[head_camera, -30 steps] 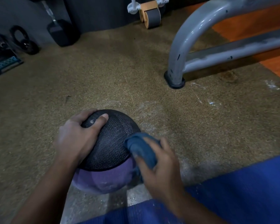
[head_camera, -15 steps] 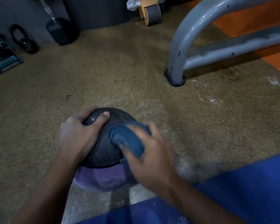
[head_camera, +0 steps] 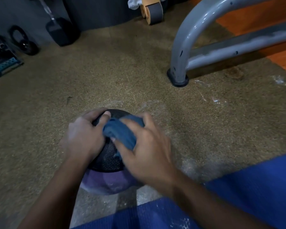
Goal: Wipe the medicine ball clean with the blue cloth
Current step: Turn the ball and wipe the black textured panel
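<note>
Head view — floor scene, one entry per item.

Medicine ball (head_camera: 109,159): sits on the brown mat (head_camera: 106,66) at near centre, dark textured top half, purple lower half toward the viewer. Round, so no long axis to speak of. White dusty smears show on the purple part and on the mat around it.

Blue cloth (head_camera: 120,132): bunched on the crown of the ball, pressed against the dark surface, directly under the right fingers.

Right hand (head_camera: 144,146): comes in from the near right, lies over the ball's top, fingers curled round the cloth and holding it down. Slightly blurred, which suggests a wiping stroke in hand.

Left hand (head_camera: 84,136): on the ball's left shoulder, fingers spread and curved round the curve of the ball, thumb on top touching the cloth's left edge — steadying grip, holding nothing else.

Relation that matters: the unwiped purple half lies below and nearer than the cloth; the right hand is the one placed to reach it.

Also present: grey metal frame (head_camera: 185,40) at far right, blue mat (head_camera: 254,187) at near right.
</note>
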Demonstrator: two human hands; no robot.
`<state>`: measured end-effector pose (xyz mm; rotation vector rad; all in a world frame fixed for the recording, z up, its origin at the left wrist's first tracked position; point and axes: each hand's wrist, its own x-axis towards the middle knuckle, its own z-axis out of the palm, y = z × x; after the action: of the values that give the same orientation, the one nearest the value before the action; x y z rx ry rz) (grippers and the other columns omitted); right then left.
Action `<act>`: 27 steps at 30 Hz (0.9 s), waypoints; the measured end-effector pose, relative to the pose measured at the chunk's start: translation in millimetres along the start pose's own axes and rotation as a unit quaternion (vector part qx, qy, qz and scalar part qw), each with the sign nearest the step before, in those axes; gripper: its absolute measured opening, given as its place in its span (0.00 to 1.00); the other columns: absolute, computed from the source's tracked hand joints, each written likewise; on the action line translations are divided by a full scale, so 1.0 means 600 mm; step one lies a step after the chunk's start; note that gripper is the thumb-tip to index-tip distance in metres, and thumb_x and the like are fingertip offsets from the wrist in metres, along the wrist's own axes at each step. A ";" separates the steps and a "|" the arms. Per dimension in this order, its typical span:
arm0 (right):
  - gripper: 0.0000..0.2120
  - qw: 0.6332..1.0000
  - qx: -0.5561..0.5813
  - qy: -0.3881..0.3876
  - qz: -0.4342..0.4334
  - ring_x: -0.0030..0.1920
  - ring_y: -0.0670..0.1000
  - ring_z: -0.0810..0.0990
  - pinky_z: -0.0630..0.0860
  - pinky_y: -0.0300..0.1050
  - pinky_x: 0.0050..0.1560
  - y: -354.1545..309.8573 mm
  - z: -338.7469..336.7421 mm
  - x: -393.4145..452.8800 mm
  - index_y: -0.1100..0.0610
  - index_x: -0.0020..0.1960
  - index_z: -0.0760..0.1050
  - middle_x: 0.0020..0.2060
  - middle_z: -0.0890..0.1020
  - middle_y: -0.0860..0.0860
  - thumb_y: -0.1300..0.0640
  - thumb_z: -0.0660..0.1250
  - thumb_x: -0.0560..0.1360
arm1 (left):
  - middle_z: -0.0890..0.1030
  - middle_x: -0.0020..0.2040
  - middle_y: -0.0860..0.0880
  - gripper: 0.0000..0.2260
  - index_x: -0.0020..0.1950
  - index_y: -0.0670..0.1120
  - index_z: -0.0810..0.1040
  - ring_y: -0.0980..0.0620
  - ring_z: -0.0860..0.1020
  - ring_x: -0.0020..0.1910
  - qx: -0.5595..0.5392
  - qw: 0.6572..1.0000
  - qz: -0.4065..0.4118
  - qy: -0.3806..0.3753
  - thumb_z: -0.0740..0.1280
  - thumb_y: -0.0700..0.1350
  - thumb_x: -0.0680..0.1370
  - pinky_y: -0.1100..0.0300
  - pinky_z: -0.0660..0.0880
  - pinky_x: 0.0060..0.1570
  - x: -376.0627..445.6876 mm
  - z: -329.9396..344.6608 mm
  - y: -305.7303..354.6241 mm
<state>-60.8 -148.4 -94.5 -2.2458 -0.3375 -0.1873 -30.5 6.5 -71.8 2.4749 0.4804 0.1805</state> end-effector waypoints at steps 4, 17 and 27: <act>0.11 0.987 0.079 -0.021 0.139 0.43 0.50 0.78 0.73 0.46 0.46 0.069 0.021 0.086 0.46 0.46 0.78 0.43 0.78 0.47 0.40 0.65 0.76 | 0.78 0.65 0.59 0.15 0.60 0.65 0.79 0.47 0.75 0.64 0.010 1.000 0.011 0.000 0.60 0.62 0.77 0.52 0.69 0.64 -0.008 0.000 0.002; 0.15 0.996 0.037 -0.017 0.073 0.47 0.49 0.78 0.73 0.47 0.51 0.027 0.005 0.054 0.43 0.56 0.77 0.48 0.74 0.45 0.37 0.63 0.75 | 0.74 0.58 0.72 0.12 0.56 0.67 0.80 0.61 0.73 0.61 -0.016 0.999 0.043 -0.001 0.60 0.60 0.77 0.59 0.66 0.59 -0.003 0.004 -0.013; 0.07 0.897 0.275 -0.109 0.327 0.35 0.42 0.76 0.71 0.27 0.33 0.125 0.032 0.028 0.48 0.46 0.77 0.38 0.80 0.44 0.48 0.63 0.81 | 0.76 0.59 0.70 0.08 0.51 0.70 0.80 0.63 0.71 0.61 -0.051 0.998 0.027 0.014 0.63 0.57 0.78 0.57 0.66 0.61 -0.005 -0.005 -0.029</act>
<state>-21.4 -176.7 -157.1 -1.6949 0.2427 0.4670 -39.2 20.1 -79.4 2.3899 0.4054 0.2561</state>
